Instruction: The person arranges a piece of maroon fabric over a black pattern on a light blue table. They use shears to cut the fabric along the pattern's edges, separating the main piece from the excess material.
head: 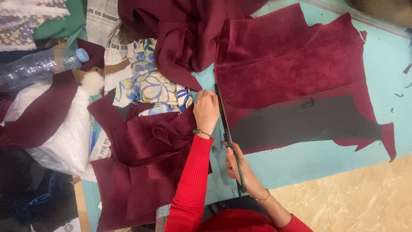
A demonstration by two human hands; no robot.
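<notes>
A: What is the left hand [206, 111] doing?
B: It lies knuckles up, fingers curled down, pressing the edge of the dark red velvet fabric piece [292, 64] spread on the turquoise table [386, 56].
A: And the right hand [238, 167]?
B: At six o'clock from the left, fingers clenched around the handles of long dark metal scissors [226, 129], whose blades run toward twelve o'clock along the velvet's edge.
A: What lies beside them?
B: A dark grey pattern piece [300, 122] at three o'clock; cut red velvet scraps [137, 172] at nine o'clock; floral blue-and-cream cloth [150, 86] at eleven.
</notes>
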